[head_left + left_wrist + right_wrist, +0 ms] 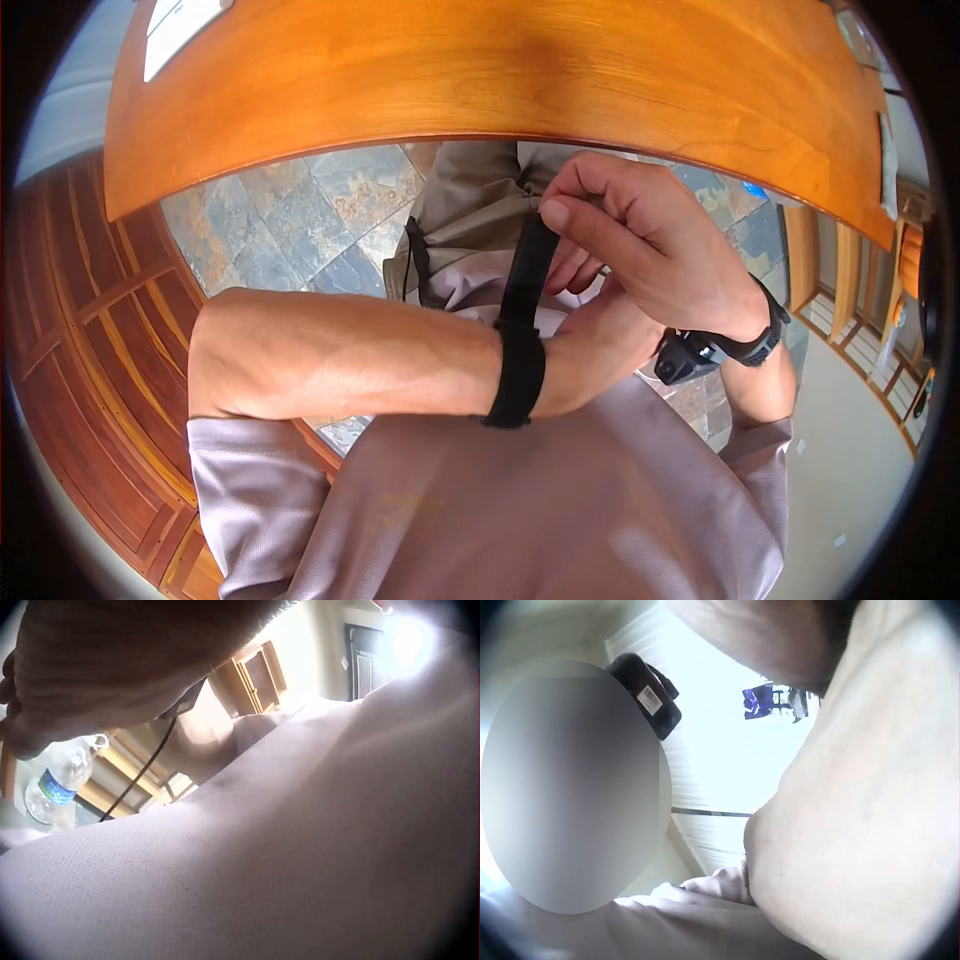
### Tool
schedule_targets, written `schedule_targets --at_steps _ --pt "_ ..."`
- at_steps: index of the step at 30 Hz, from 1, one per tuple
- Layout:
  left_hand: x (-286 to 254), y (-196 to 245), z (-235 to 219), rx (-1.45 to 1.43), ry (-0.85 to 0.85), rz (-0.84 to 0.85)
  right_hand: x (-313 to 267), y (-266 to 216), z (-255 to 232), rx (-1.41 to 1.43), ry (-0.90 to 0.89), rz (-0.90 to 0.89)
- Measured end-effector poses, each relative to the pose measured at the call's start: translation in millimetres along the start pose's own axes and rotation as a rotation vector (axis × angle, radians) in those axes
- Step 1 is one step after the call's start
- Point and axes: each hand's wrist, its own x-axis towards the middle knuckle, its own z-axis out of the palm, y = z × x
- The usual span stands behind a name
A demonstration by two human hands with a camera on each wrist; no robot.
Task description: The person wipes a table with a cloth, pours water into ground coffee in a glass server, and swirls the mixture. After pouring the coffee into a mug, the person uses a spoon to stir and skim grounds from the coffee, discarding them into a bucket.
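Note:
A black strap [516, 375] wraps the left wrist in the head view, its loose end [530, 265] standing up away from the arm. My right hand [640, 230] pinches the tip of that end between thumb and fingers. Below and partly behind it lies my left hand [605, 335], palm side not clear and fingers mostly hidden. A small black camera [685, 358] sits on a band [755, 340] at the right wrist. Skin fills the top left of the left wrist view and the right side of the right wrist view, close and blurred.
A wooden table [500, 80] crosses in front of the lap, with a white object [180, 30] at its far left. Wooden panelling [100, 370] stands at left, shelving [850, 320] at right. The left wrist view shows a clear plastic bottle [60, 780] and a dark cable [142, 772].

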Motion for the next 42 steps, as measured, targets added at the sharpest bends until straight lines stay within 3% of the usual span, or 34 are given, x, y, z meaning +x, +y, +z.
schedule_targets --at_steps 2,3,7,9,10,15,17,24,26,27,29,32,35,37,39,42 --pt "-6.5 -12.7 -11.3 0.136 0.002 0.128 0.3 -0.3 -3.4 0.072 -0.058 0.04" --pt "-5.7 -6.6 -6.8 0.222 0.036 0.085 0.9 -0.6 -4.1 0.073 -0.059 0.037" --pt "-2.9 -7.3 -7.8 0.123 -0.03 0.165 -0.8 -3.4 -3.7 0.12 -0.054 0.07" --pt "11.5 33.1 21.4 0.815 -0.197 -0.116 -1.7 -2.6 -3.3 0.094 -0.071 0.084" --pt "11.2 32.9 22.1 0.811 -0.201 -0.121 -1.4 -1.2 -3.1 0.059 -0.062 0.067" --pt "26.2 13.6 32.5 0.643 -0.195 -0.171 -2.3 -0.7 -1.9 -0.008 -0.017 0.068" --pt "28.2 8.7 34.7 0.586 -0.181 -0.183 -1.8 4.8 0.9 -0.088 0.027 -0.058" --pt "22.1 -1.4 42.9 0.342 -0.127 -0.201 -8.8 -2.7 3.9 -0.246 -0.01 -0.104" --pt "24.9 -8.8 44.4 0.271 -0.118 -0.207 -9.7 0.8 3.3 -0.498 -0.03 -0.37" --pt "14.0 -16.7 55.7 0.236 -0.113 -0.211 -11.1 2.8 6.5 -0.499 -0.034 -0.368" --pt "45.9 -24.3 56.1 0.165 -0.103 -0.222 -14.0 9.1 16.4 -0.654 0.049 -0.396" --pt "75.6 -35.0 62.4 0.054 -0.092 -0.239 -10.5 27.2 25.7 -0.637 0.188 -0.414" --pt "84.7 -38.1 56.7 -0.062 -0.083 -0.252 -11.5 30.1 25.3 -0.598 0.181 -0.376" --pt "44.1 -34.6 76.4 -0.139 -0.076 -0.256 -17.6 23.7 30.3 -0.692 0.199 -0.375" --pt "83.7 -31.9 69.1 -0.211 -0.066 -0.263 -20.3 20.9 34.3 -0.791 0.217 -0.379" --pt "60.5 -32.7 78.1 -0.323 -0.042 -0.271 -22.8 20.8 37.6 -0.889 0.257 -0.409"
